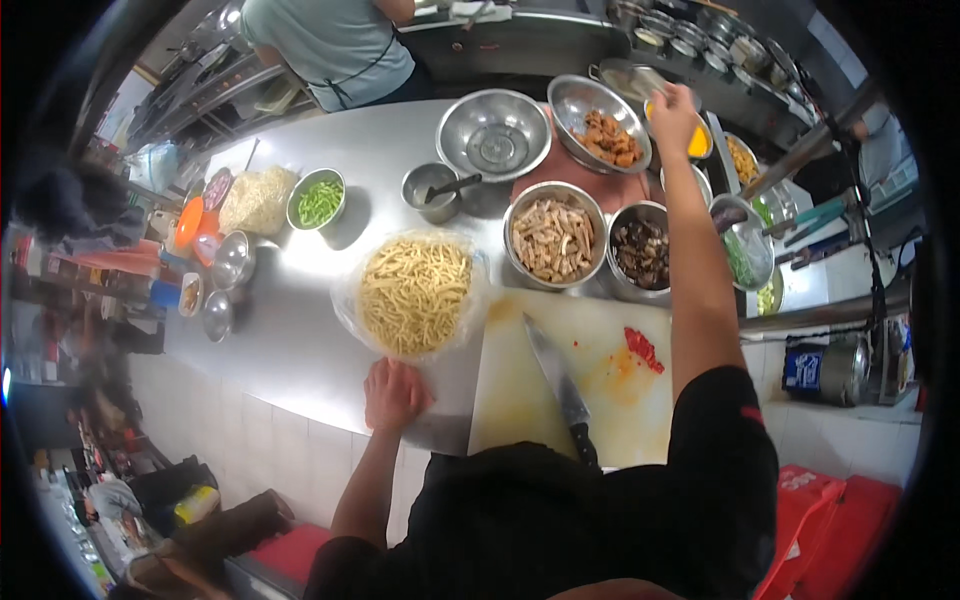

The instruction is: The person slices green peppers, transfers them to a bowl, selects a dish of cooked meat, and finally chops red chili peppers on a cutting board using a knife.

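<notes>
Up at the counter's far right edge, your right hand (672, 108) reaches over the bowls to a small tub of yellow sauce (697, 141); its fingers are curled, but whether they grip anything cannot be told. Keep that arm high so your sleeve clears the bowl of fried pieces (607, 135) and the dark mushroom bowl (641, 252). Your left hand (393, 393) lies flat and empty on the counter's near edge, touching the bag of pale noodles (415, 292); hold it there to steady yourself. Mind the knife (560, 383) on the cutting board (520, 380), blade pointing away, beside the red chilli (643, 348).
</notes>
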The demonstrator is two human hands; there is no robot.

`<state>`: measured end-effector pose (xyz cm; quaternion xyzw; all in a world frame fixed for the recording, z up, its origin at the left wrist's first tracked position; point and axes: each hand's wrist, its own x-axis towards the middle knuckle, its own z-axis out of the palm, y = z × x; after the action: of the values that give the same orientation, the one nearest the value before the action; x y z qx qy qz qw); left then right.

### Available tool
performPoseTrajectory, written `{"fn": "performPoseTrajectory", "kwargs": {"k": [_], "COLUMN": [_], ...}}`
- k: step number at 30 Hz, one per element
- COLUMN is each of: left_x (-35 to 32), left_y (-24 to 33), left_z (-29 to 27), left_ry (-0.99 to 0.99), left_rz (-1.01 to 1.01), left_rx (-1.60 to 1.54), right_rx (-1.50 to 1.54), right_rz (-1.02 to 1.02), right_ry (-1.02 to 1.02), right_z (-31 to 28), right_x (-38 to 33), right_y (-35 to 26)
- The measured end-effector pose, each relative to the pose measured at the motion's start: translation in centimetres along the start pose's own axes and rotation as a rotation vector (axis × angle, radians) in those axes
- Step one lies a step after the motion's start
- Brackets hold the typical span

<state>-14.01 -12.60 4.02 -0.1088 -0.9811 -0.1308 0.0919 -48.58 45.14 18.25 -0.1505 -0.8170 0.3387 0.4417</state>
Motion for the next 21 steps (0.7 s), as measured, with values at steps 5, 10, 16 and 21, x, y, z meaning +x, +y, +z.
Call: {"fn": "performPoseTrajectory", "kwargs": {"k": [5, 10, 16, 21], "left_x": [-0.5, 1.0, -1.3, -0.9], "left_y": [0.0, -0.2, -1.6, -0.6], "left_z": [-0.2, 0.8, 1.5, 0.7], "left_ry": [-0.102, -0.067, -0.151, -0.085], "left_rz": [-0.078, -0.011, 0.004, 0.014], "left_rx": [-0.005, -0.009, 0.024, -0.070], "right_rx": [-0.052, -0.128, 1.510, 1.223], "right_rz": [-0.070, -0.107, 0.628, 0.324], "right_ry": [0.084, 0.075, -0.082, -0.101], "right_z": [-1.2, -3.0, -6.8, -17.3], "right_x": [0.1, -1.5, -8.3, -16.1], "right_y": [3.2, 5.4, -1.2, -12.3]}}
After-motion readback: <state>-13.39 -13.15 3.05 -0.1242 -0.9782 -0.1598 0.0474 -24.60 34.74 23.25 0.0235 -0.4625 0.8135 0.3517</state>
